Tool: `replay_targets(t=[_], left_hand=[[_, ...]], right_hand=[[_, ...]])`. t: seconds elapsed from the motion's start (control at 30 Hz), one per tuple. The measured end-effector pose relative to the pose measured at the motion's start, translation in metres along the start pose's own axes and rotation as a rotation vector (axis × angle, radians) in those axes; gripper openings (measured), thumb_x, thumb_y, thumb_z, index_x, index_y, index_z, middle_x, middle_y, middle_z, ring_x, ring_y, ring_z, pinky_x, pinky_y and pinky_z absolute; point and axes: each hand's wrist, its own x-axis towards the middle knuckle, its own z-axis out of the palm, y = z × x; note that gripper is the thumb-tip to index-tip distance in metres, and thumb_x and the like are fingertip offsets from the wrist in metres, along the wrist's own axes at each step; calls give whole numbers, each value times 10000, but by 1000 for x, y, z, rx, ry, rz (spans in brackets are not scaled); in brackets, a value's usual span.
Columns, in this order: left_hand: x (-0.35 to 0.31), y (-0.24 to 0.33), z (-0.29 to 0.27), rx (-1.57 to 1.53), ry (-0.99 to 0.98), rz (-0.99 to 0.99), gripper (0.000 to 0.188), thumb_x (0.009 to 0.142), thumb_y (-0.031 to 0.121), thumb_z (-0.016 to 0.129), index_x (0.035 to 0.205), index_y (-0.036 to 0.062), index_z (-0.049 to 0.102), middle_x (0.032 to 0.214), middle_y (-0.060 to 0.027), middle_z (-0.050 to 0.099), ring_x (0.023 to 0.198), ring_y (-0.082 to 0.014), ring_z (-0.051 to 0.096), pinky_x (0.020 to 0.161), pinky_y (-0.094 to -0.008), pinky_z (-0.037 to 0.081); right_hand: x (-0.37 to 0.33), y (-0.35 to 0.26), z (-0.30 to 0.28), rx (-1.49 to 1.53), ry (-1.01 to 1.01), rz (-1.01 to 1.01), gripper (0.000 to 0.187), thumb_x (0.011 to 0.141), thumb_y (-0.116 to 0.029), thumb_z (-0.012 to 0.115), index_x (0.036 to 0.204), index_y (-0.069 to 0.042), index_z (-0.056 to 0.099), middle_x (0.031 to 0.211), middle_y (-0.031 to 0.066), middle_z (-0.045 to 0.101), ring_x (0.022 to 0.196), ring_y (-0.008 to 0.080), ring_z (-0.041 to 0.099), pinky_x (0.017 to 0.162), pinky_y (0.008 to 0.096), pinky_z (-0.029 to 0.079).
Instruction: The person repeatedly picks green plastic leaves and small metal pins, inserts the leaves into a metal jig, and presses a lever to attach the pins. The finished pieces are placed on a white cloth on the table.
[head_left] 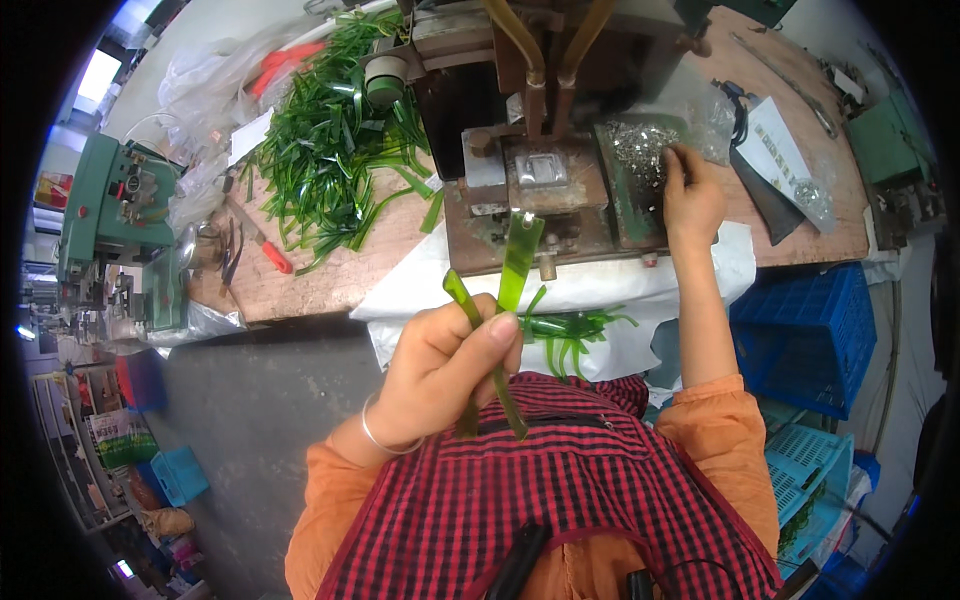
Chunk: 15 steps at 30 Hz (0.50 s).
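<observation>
My left hand (440, 365) is closed around translucent green plastic straps (519, 262), held in front of the machine. One strap end points up and has a small shiny metal piece or hole at its tip; another end leans left and the tails hang below the fist. At the right, my right hand (694, 200) reaches the edge of a heap of small metal parts (640, 150) in a dark tray (632, 222). Its thumb and finger are drawn together, and whatever is between them is too small to make out. Between the hands stands a press (546, 172) with a metal block.
A big pile of green straps (335, 150) covers the bench (385, 245) left of the press. Nearby lies a red-handled tool (273, 256). More green straps (570, 328) rest on white sheeting below the press. Blue crates (800, 340) stand at the right, a green machine (115, 205) at the left.
</observation>
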Motion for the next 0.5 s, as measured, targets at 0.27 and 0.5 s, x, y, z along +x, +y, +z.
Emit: replay_targets(t=[0.27,0.5], left_hand=[[11,-3,1,42,194,276,307,1051,213,480,814,40,568,698,-2,563,536,-48,492,493,-191,370],[67,21,-20,257,596,940,199,1034,189,528,1009,-7,551,879,-79,629,683,-106,598,590,-203,446]], right_hand=[[-1,-70,-35,823,-183,300,183,886,-45,679,1062,-8,710,989,70,740,898,140,685,824,257,518],[-8,-133,-20,668,-90,12,149,840,-81,703,966,-8,734,942,117,740,870,175,686,814,292,518]])
